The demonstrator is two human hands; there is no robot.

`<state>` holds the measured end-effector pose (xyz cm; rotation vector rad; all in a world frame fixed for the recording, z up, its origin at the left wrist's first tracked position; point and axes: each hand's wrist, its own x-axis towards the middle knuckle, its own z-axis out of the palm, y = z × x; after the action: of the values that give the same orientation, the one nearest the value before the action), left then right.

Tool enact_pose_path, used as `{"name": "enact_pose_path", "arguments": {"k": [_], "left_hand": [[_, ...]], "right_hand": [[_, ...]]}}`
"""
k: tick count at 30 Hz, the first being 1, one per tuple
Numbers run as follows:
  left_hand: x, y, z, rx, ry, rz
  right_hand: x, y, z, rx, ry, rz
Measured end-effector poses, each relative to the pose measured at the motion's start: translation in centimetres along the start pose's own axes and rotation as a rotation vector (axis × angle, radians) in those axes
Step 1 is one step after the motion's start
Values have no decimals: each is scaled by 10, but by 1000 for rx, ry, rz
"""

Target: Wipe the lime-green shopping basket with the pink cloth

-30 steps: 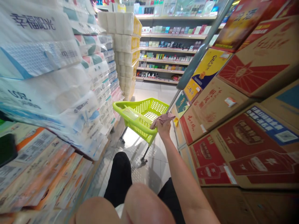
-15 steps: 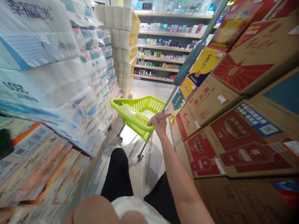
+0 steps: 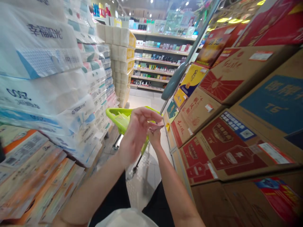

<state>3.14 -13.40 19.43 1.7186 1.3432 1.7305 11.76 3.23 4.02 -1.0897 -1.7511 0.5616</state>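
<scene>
Right hand point(image 3: 155, 138) is pinching mauve fabric cloth point(image 3: 155, 126) at near right corner of lime-green plastic wheeled basket point(image 3: 113, 114); my left hand point(image 3: 135, 135) is arching alongside, fingers loosely spread. Seemingly mid-work; amount done or left, I'm not telling from here.

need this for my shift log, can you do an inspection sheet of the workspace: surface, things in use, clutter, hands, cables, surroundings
Surface: pale tiled floor, lit unevenly
Things in use: green basket on wheeled legs, partly hidden by the hands; pinkish cloth; grey handle slanting up to the right
Clutter: tissue packs stacked on the left, cartons on the right
Left hand: raised in front of the basket, fingers curved by the cloth; contact unclear
Right hand: holds the cloth
Cables: nothing seen
Surroundings: stocked shelves ahead
</scene>
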Motion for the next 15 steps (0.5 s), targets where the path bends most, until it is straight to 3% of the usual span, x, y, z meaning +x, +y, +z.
{"name": "enact_pose_path", "arguments": {"k": [2, 4, 7, 9, 12, 15], "left_hand": [[30, -40, -12, 295, -59, -3], [49, -83, -25, 805, -185, -85], [51, -136, -39, 940, -241, -109], [43, -156, -41, 996, -244, -98], [37, -168, -38, 1044, -258, -80], [41, -169, -31, 1090, -295, -52]], "right_hand": [[-5, -6, -4, 108, -36, 9], [-5, -15, -11, 203, -66, 46], [13, -37, -28, 261, -54, 41], [37, -58, -43, 264, 37, -28], [78, -85, -64, 266, 222, -103], [94, -84, -65, 251, 259, -103]]}}
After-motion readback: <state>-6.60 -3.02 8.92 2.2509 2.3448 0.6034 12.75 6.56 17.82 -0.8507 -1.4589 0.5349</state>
